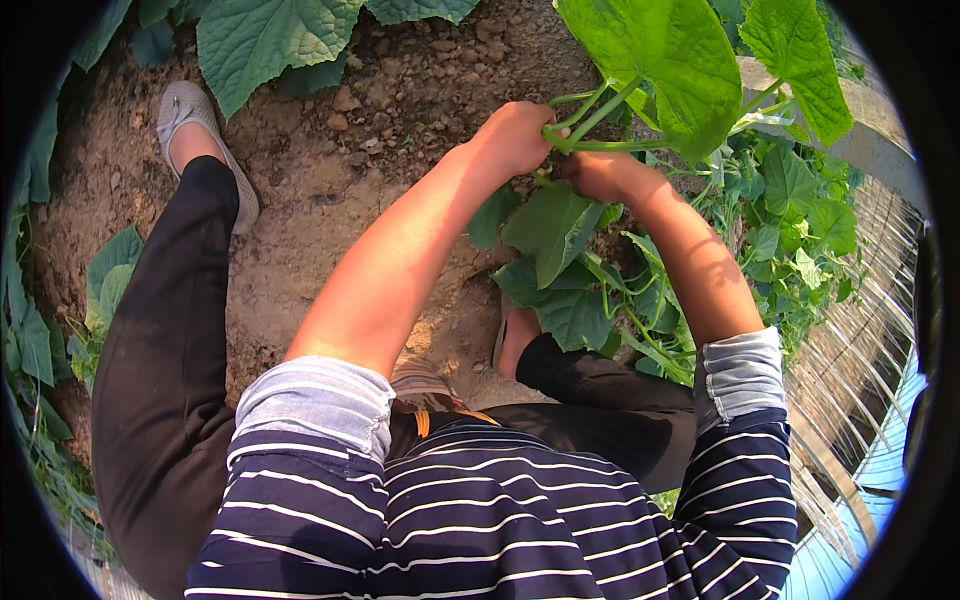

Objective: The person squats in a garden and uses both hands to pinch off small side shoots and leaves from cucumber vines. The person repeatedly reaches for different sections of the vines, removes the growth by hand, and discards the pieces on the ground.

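Observation:
My left hand [517, 139] is closed around the stem of a leafy vine, which looks like cucumber. Just below and to the right, my right hand [600, 176] has its fingers curled at the same stem, and its fingertips are partly hidden. Green leaf stalks [606, 112] fan out from between the two hands. One of them leads up to a broad sunlit leaf [675, 71]. Darker leaves [551, 229] of the vine hang beneath my hands, close to the soil.
Dry, crumbly soil [337, 202] lies between my feet, one in a grey shoe [196, 112]. Big leaves [281, 45] reach in at the top and along the left. On the right stand a curved pale band [862, 112], more vines [795, 195] and blue sheeting [847, 525].

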`<act>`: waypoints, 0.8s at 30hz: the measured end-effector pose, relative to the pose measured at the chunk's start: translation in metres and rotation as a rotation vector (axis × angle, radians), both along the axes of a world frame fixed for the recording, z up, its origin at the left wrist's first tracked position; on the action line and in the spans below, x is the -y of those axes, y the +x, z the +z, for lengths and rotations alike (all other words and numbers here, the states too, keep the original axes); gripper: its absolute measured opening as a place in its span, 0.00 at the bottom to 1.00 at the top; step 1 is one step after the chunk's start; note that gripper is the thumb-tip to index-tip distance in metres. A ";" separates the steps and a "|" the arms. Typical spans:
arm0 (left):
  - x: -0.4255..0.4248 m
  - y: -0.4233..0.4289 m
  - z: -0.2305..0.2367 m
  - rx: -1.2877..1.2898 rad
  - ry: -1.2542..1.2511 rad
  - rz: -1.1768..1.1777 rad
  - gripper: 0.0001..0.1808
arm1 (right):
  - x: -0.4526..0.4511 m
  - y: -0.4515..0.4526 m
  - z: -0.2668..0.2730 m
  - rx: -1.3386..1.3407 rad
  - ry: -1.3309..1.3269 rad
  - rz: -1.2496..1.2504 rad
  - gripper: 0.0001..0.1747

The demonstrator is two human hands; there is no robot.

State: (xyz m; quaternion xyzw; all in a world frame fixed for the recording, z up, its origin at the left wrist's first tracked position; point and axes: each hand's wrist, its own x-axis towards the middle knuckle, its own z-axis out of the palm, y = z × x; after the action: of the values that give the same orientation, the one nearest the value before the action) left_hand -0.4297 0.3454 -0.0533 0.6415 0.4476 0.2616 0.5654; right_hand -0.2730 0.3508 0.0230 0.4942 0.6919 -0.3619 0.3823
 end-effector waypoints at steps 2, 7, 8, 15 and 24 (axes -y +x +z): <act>0.000 -0.001 0.000 -0.005 -0.010 -0.010 0.12 | -0.001 -0.004 0.014 0.053 -0.135 -0.179 0.13; 0.000 -0.002 -0.001 0.011 -0.021 -0.020 0.12 | 0.007 0.012 0.011 0.001 -0.131 -0.421 0.16; 0.000 -0.001 -0.004 0.009 0.008 -0.026 0.12 | 0.011 0.016 0.008 -0.065 -0.035 -0.463 0.16; 0.012 -0.004 -0.047 -0.041 0.182 0.173 0.17 | 0.051 -0.009 0.056 -0.193 0.595 -0.252 0.13; 0.031 -0.064 -0.019 -0.596 -0.147 -0.121 0.17 | 0.092 -0.113 0.126 -0.707 0.655 -0.040 0.35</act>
State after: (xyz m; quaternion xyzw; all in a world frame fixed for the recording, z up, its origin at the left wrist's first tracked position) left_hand -0.4936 0.3146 -0.0725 0.6729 0.5724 -0.0049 0.4686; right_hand -0.3855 0.2588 0.1493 0.4485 0.8475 -0.2778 -0.0591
